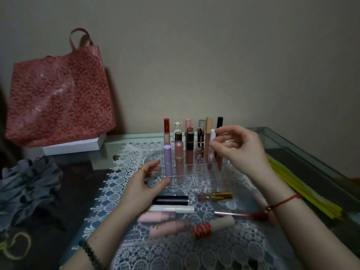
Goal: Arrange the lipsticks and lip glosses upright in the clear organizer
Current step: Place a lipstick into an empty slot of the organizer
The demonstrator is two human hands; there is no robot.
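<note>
Nearest the lens, two forearms are seen entering from the bottom edge, with a dark bead bracelet on the left wrist and a red cord on the right. The left hand is held open, fingers spread and relaxed, at the lower-left corner of the clear organizer; nothing is gripped. The right hand is raised at the organizer's right side, fingers loosely curled beside a white-capped tube. Whether that tube is pinched cannot be told, as the fingertips are blurred.

The task is judged to be well past halfway. About twelve tubes are counted standing upright in the organizer at mid-frame, among them a lilac lipstick and a tall tan gloss; the front compartments are unfilled.

Seven tubes are counted lying flat on the lace mat below the organizer: a black tube, a white one, two pink ones, a beige tube with a red band, a gold-capped gloss and a slim red gloss. An eighth may be hidden behind the right forearm. These are left to be stood up.

One red floral bag is seen at upper left of the glass bench.
</note>
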